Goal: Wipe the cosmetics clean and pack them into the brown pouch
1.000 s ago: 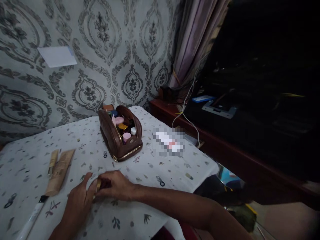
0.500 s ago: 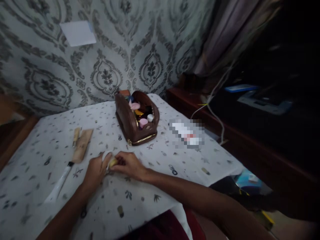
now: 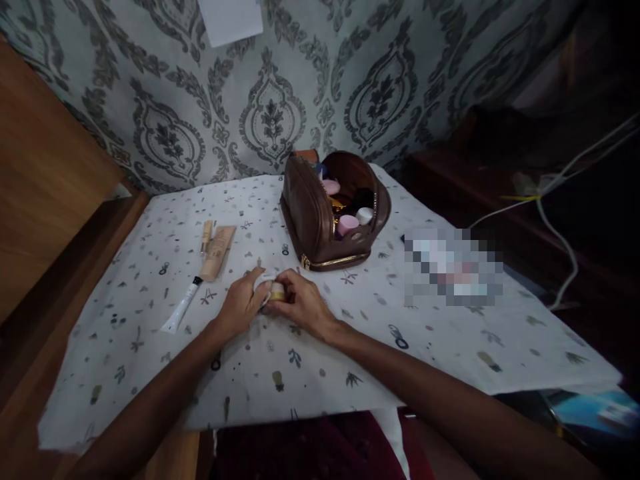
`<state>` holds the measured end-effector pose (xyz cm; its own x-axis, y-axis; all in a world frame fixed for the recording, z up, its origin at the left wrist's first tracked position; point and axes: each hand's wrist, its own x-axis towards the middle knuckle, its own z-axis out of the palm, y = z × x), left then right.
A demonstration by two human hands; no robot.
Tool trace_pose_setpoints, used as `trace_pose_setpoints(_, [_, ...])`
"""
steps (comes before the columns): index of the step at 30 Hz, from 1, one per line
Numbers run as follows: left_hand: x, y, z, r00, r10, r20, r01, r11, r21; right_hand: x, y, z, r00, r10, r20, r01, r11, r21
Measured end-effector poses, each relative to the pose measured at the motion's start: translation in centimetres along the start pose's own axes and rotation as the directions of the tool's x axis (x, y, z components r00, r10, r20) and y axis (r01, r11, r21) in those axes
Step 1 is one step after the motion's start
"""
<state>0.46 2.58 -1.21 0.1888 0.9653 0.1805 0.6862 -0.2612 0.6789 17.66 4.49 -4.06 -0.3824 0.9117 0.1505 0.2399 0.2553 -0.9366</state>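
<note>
Both hands meet over the front middle of the patterned white tablecloth. My right hand (image 3: 309,305) has its fingers wrapped round a small jar (image 3: 277,292) with a yellowish band. My left hand (image 3: 243,301) is closed on a white wipe (image 3: 263,279) that is pressed against the jar's left side; part of the wipe is hidden by the fingers. Beyond the hands stands an open brown cosmetic bag (image 3: 323,230) with a gold zip, holding several items, among them a pink-lidded container (image 3: 347,225) and a white cap (image 3: 365,215).
On the left lie a beige squeeze tube (image 3: 219,253), a small slim beige tube (image 3: 207,237) and a white tube with a black cap (image 3: 183,305). A pixelated object (image 3: 453,267) is at the right, near a white cable (image 3: 563,243). Patterned wall behind; wooden furniture (image 3: 55,160) left.
The camera has turned left and down, so the table's contents appear farther right. Both hands stay together on the jar and wipe, and the jar's side shows more plainly.
</note>
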Motion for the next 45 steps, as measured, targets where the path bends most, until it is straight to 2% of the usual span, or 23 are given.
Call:
trace_pose_setpoints(5, [-0.5,0.1,0.6,0.999,0.015,0.040,-0.020,0.992,0.127,0.1,-0.1,-0.2,0.991,-0.130,-0.032,0.126,0.987,-0.101])
trace_pose_setpoints(9, [-0.3,0.1,0.8,0.997,-0.041,0.063,0.032,0.990,0.141,0.0,0.0,-0.2,0.988,-0.155,-0.011,0.155,0.988,-0.016])
trace_pose_setpoints(14, [-0.2,0.3,0.4,0.998,-0.047,0.037,0.049,0.998,-0.046,-0.1,0.2,0.1,1.000,-0.005,0.025,-0.001,0.979,0.202])
trace_pose_setpoints(17, [-0.1,0.2,0.4,0.999,-0.050,0.000,0.050,0.985,-0.166,-0.3,0.1,0.1,0.998,0.041,0.048,-0.053,0.962,0.268])
trace_pose_setpoints(19, [0.1,-0.1,0.5,0.996,-0.079,-0.051,0.066,0.975,-0.214,-0.4,0.1,0.0,0.998,0.028,0.047,-0.040,0.966,0.256])
trace_pose_setpoints(23, [0.5,-0.6,0.6,0.978,-0.154,-0.144,0.105,0.947,-0.303,-0.4,0.0,0.0,0.996,-0.080,0.039,0.074,0.988,0.139])
trace_pose_setpoints(26, [0.5,-0.6,0.6,0.979,-0.169,-0.116,0.121,0.933,-0.339,-0.3,0.1,0.0,0.993,-0.117,0.021,0.114,0.989,0.093])
trace_pose_setpoints(28, [0.2,-0.4,0.6,0.988,-0.132,-0.081,0.098,0.939,-0.329,-0.2,0.1,-0.1,0.993,-0.117,0.017,0.116,0.991,0.066])
trace_pose_setpoints(31, [-0.2,0.1,0.5,0.999,-0.040,-0.017,0.035,0.966,-0.255,-0.1,0.0,-0.3,0.991,-0.134,0.007,0.134,0.991,-0.015])
trace_pose_setpoints(34, [-0.4,0.5,0.4,0.999,-0.023,0.042,0.031,0.983,-0.180,-0.2,-0.3,-0.4,0.985,-0.172,-0.013,0.170,0.982,-0.079])
trace_pose_setpoints(40, [-0.2,0.5,0.3,0.993,-0.101,0.060,0.111,0.973,-0.204,-0.4,-0.7,-0.2,0.999,-0.041,-0.009,0.041,0.997,0.070])
trace_pose_setpoints(45, [0.1,0.5,0.3,0.992,-0.103,0.067,0.119,0.941,-0.316,-0.5,-0.4,-0.1,0.998,-0.065,0.008,0.064,0.995,0.073])
